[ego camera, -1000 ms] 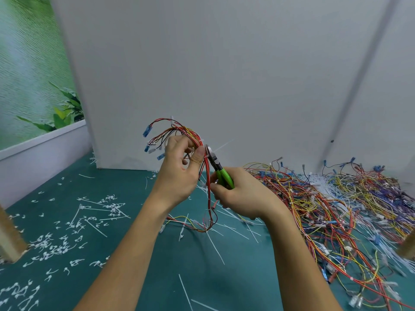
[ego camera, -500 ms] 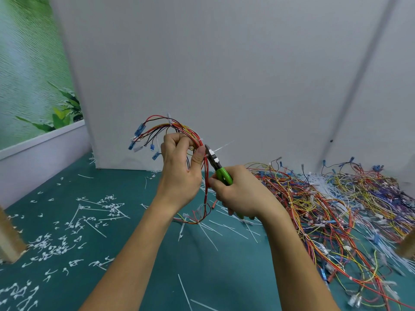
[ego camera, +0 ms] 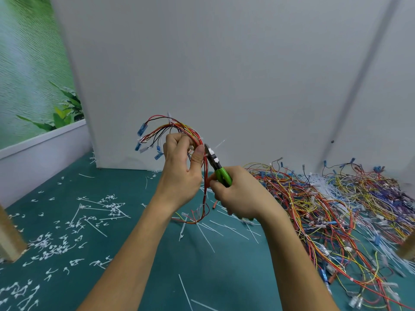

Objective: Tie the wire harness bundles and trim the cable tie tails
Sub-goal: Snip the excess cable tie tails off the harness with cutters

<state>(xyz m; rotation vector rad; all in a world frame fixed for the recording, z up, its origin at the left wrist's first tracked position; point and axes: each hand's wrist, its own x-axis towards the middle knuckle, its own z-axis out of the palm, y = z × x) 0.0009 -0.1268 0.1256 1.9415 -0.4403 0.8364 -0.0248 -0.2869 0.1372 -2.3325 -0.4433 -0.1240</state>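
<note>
My left hand (ego camera: 180, 171) grips a wire harness bundle (ego camera: 179, 131) of red, yellow and black wires with blue connectors, held up above the table. The bundle's wires hang down in a loop (ego camera: 202, 212) to the mat. My right hand (ego camera: 240, 194) holds green-handled cutters (ego camera: 219, 169), whose jaws sit at the bundle just right of my left thumb. A white cable tie tail (ego camera: 219, 144) sticks out to the upper right from the bundle at the jaws.
A big tangled pile of harnesses (ego camera: 332, 209) covers the right of the green mat (ego camera: 146, 265). Loose white ties (ego camera: 215, 230) lie in the middle, cut tails (ego camera: 67, 230) on the left. A white wall (ego camera: 224, 75) stands behind; wooden posts (ego camera: 9, 239) stand at both edges.
Both hands have lifted the bundle and cutters slightly higher and the blue connectors have swung left. The cutter jaws stay at the tie next to my left thumb.
</note>
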